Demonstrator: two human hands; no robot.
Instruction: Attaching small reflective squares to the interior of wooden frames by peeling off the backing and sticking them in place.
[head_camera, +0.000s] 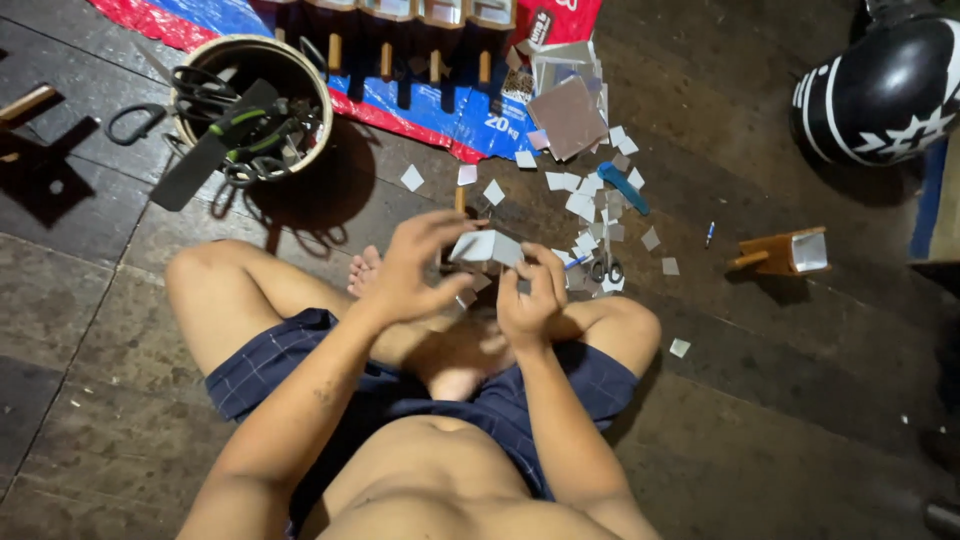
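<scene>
Left hand (415, 268) and right hand (530, 300): both grip one small grey block (486, 247) at centre. Paper squares (585, 205) scattered at 1 o'clock, scissors (604, 268) among them. Bucket (300, 70) (full of tools) at 11 o'clock. Helmet (880, 95) at 2 o'clock.

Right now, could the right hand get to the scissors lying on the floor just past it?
Probably yes. The scissors lie in the open among paper squares, close beside the right hand, with nothing over them. But both hands are gripping a small grey piece, so it would need releasing first.
</scene>
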